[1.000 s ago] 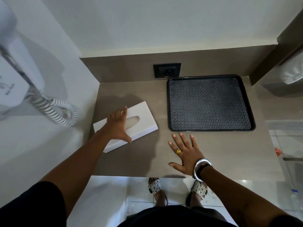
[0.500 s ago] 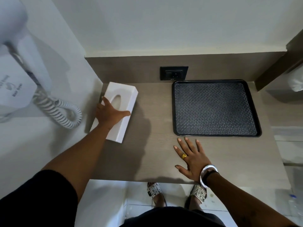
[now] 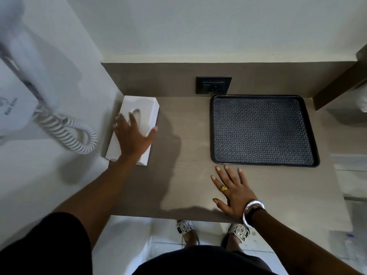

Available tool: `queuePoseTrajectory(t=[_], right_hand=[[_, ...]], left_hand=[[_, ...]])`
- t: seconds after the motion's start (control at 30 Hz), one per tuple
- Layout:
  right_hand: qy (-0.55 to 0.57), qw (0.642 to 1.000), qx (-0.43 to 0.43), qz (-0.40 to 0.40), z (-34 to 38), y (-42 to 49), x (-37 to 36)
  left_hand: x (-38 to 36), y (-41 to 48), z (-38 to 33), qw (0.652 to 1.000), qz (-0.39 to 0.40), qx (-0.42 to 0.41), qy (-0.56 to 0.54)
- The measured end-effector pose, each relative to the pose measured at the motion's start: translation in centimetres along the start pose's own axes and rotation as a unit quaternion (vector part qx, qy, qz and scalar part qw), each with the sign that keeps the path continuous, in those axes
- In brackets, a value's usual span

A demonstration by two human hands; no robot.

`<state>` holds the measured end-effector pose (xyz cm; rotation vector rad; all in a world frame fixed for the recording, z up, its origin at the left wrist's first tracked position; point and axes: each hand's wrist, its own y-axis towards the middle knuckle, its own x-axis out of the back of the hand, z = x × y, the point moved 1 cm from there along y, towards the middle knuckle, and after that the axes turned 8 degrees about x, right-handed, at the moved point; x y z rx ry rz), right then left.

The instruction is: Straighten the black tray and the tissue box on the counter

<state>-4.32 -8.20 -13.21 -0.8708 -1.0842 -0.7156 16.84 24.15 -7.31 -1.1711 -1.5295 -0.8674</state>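
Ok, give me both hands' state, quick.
Left hand: open, palm pressed on the tissue box.
Right hand: open, flat on the counter, holding nothing.

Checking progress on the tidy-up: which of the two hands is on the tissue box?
The left hand, pressed flat on the white tissue box. The right hand, with ring and bracelet, lies on bare counter.

Grey-brown wood-grain surface [image 3: 190, 187] set in an alcove, matching low backsplash [image 3: 158, 80] behind it. Black wall socket [image 3: 213, 85] in the backsplash. White walls [image 3: 198, 26] above and on the left. Wall-mounted white hair dryer [image 3: 17, 90] with coiled cord [image 3: 67, 133] on the left wall. Pale tiled floor [image 3: 127, 245] below. Dim, soft light.
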Motion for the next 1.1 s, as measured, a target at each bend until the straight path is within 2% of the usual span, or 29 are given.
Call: queuePoseTrajectory(t=[0.1, 0.2, 0.63, 0.93, 1.1], right_hand=[[-0.004, 1.0, 0.003, 0.005, 0.1, 0.0, 0.2], [-0.009, 1.0, 0.003, 0.005, 0.1, 0.1, 0.5], [-0.012, 1.0, 0.005, 0.015, 0.0, 0.3, 0.4], [-0.026, 0.999, 0.002, 0.023, 0.1, 0.3, 0.4], [0.001, 1.0, 0.008, -0.012, 0.2, 0.1, -0.3]], left_hand=[[-0.5, -2.9, 1.9, 0.984, -0.007, -0.167, 0.06], [-0.8, -4.3, 4.0, 0.966, -0.007, -0.225, 0.124], [-1.1, -0.6, 2.8, 0.981, -0.002, -0.157, 0.118], [-1.1, 0.1, 3.0, 0.981, 0.001, -0.158, 0.115], [-0.9, -0.1, 3.0, 0.981, 0.015, -0.156, 0.118]])
